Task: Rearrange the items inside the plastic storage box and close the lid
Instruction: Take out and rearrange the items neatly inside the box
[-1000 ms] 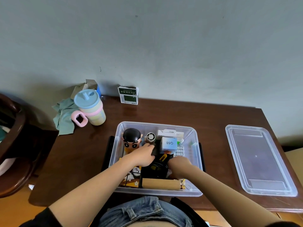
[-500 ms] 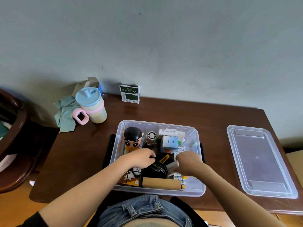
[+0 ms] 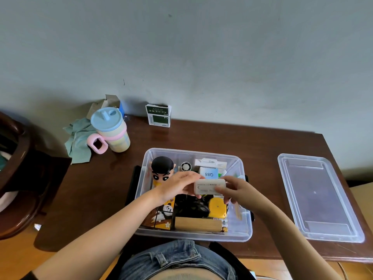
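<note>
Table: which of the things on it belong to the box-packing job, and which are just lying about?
Job: storage box; lid, off to its right; small white case, held over the box by left hand and right hand.

Lying about: lidded cup; green cloth; green carton.

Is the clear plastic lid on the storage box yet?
No, the clear plastic lid lies flat on the brown wooden table, right of the open storage box.

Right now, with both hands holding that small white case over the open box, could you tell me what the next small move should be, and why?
Probably lower the white case into the bare right side of the storage box: both the left hand and right hand hold it above packed items, and the lid waits aside.
</note>
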`<state>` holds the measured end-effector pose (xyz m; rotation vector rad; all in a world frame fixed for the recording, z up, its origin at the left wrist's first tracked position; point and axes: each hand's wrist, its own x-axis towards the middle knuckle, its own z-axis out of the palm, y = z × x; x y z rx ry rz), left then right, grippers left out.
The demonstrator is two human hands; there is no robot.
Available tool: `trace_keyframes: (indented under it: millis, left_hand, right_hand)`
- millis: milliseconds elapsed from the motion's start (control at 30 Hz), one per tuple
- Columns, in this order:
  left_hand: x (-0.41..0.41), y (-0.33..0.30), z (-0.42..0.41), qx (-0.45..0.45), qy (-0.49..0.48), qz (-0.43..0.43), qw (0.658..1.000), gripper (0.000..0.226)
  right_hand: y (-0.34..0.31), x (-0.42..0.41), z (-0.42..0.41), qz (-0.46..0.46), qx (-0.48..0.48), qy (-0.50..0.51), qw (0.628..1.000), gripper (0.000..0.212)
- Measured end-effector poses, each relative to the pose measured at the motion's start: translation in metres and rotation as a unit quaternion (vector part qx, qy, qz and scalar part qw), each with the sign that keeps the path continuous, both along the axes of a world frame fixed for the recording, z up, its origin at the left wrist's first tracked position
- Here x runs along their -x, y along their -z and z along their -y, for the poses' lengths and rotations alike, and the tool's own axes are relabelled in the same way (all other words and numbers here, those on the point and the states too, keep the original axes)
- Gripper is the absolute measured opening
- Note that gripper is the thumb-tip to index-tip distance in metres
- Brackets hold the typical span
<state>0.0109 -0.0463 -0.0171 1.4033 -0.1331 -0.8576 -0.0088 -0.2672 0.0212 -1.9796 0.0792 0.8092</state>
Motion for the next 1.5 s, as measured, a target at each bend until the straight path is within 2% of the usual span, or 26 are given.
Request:
trace_keyframes:
  millis: [133,233,333,367,467,533,600,700,800,867,1000,1100,1200,1300,1400,1500]
  left_hand:
    - [-0.001,-0.002,-0.002,-0.042,-0.002,0.024,0.999,0.028]
    - [-0.001,-0.001,-0.004,-0.006,-0.068,-0.035,0.997,0.020]
    - [0.001,-0.001,-0.005,0.015,-0.129,-0.075,0.989,0.022]
    - [0.002,0.000,-0.006,0.018,-0.141,-0.078,0.987,0.023]
    - [0.005,0.000,-0.008,-0.009,-0.157,-0.068,0.985,0.032]
    - [0.005,0.002,-0.007,-0.049,-0.151,-0.042,0.986,0.041]
    - [0.006,0.003,-0.005,-0.067,-0.145,-0.021,0.987,0.040]
    - [0.007,0.002,-0.003,-0.049,-0.151,-0.031,0.987,0.034]
    - [0.006,-0.001,0.000,0.007,-0.181,-0.083,0.980,0.030]
    - [0.004,-0.004,0.003,0.052,-0.200,-0.114,0.972,0.027]
    - [0.003,-0.008,0.006,0.126,-0.185,-0.200,0.954,0.034]
    - [0.006,-0.009,0.007,0.154,-0.127,-0.260,0.945,0.041]
    - [0.007,-0.011,0.005,0.114,-0.070,-0.242,0.961,0.043]
    - [0.007,-0.012,0.000,0.064,-0.047,-0.194,0.978,0.053]
    - [0.008,-0.013,-0.002,0.083,-0.043,-0.168,0.981,0.046]
    - [0.010,-0.013,0.000,0.120,-0.090,-0.172,0.974,0.036]
  right_hand:
    - [0.002,-0.003,-0.010,-0.028,-0.059,0.100,0.993,0.024]
    - [-0.001,-0.007,-0.012,-0.048,-0.114,0.136,0.983,0.029]
    - [-0.006,-0.009,-0.008,-0.059,-0.172,0.167,0.969,0.028]
    - [-0.006,-0.009,-0.008,-0.051,-0.156,0.167,0.972,0.027]
    - [-0.002,-0.009,-0.010,0.024,-0.023,0.130,0.991,0.020]
    - [-0.001,-0.009,-0.014,0.056,0.001,0.081,0.995,0.020]
    - [-0.005,-0.010,-0.021,0.013,-0.009,0.041,0.999,0.018]
    - [-0.008,-0.014,-0.027,-0.088,-0.029,0.060,0.994,0.033]
    - [-0.009,-0.016,-0.027,-0.133,-0.146,0.092,0.976,0.028]
    - [-0.009,-0.014,-0.027,-0.095,-0.184,0.055,0.977,0.023]
    - [-0.008,-0.011,-0.034,0.101,-0.133,-0.035,0.985,0.040]
    - [-0.005,-0.010,-0.040,0.183,-0.084,0.005,0.980,0.030]
    - [-0.002,-0.009,-0.043,0.209,-0.070,0.046,0.974,0.021]
    - [0.001,-0.007,-0.044,0.204,-0.074,0.053,0.975,0.026]
    - [0.004,-0.009,-0.048,0.191,-0.054,0.102,0.975,0.028]
    - [0.010,-0.006,-0.059,0.166,-0.015,0.138,0.976,0.025]
